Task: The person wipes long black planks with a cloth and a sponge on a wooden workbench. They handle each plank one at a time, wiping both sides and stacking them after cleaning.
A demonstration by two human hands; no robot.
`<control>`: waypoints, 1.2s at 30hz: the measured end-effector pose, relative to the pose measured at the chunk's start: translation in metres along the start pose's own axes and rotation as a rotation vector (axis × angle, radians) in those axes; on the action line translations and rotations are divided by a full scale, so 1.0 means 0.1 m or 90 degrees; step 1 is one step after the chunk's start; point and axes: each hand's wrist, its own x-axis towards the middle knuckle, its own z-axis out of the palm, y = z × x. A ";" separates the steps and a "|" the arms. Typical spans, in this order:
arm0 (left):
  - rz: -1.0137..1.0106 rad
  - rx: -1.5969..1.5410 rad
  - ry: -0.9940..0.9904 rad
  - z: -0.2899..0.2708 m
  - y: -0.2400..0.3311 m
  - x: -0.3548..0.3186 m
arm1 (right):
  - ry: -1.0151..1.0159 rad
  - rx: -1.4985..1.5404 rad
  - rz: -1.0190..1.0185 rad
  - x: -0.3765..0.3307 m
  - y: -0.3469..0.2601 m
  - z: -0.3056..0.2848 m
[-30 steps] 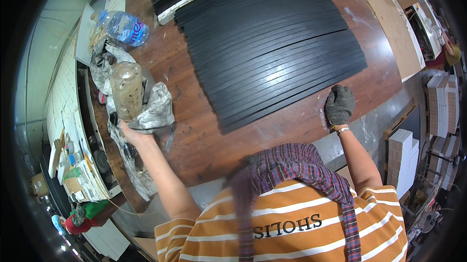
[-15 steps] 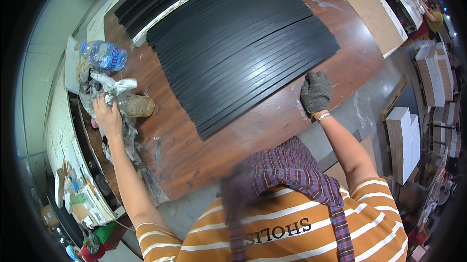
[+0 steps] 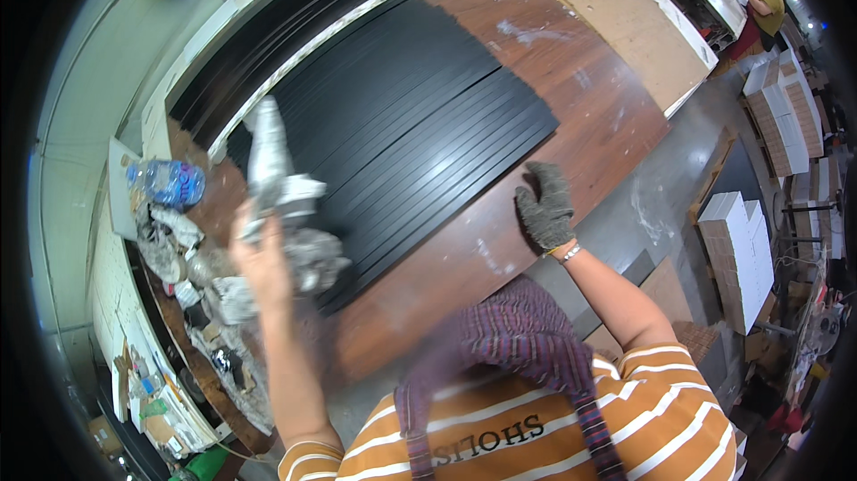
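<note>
My left hand [image 3: 261, 258], bare and blurred by motion, grips a crumpled white-and-grey rag [image 3: 269, 146]. One end of it sticks up over the left side of a wide sheet of black strips [image 3: 402, 124] lying side by side. A grey wad [image 3: 314, 258], perhaps part of the same rag, hangs beside my fingers. My right hand [image 3: 544, 209] wears a dark grey knitted glove. It is beside the table's near edge, just off the strips, with fingers apart and nothing in them. Whether it touches the table I cannot tell.
At the left a clear plastic bottle [image 3: 168, 184] stands by a heap of stained cloths [image 3: 161, 244]. More black strips [image 3: 277, 30] lie behind a pale bar. Stacks of white boards [image 3: 736, 249] stand on the floor at right. A person [image 3: 763, 8] works far right.
My left hand has lifted the rag from beside the bottles and swung right, toward the strips. My right hand sits lower and further left in view, its fingers more spread. The whole view has shifted.
</note>
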 end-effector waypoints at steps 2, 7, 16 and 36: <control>-0.013 0.045 -0.111 0.84 -0.21 0.02 | 0.008 -0.015 -0.037 0.41 0.19 -0.28; 0.266 0.498 -0.453 3.07 -0.43 0.28 | -0.106 -0.159 -0.063 1.43 0.61 -0.44; 0.077 0.630 -0.544 3.02 -0.17 0.49 | -0.190 -0.161 -0.237 1.91 0.90 -0.06; 0.193 0.530 -0.511 3.66 -0.40 0.53 | -0.335 -0.254 -0.258 2.00 0.87 -0.16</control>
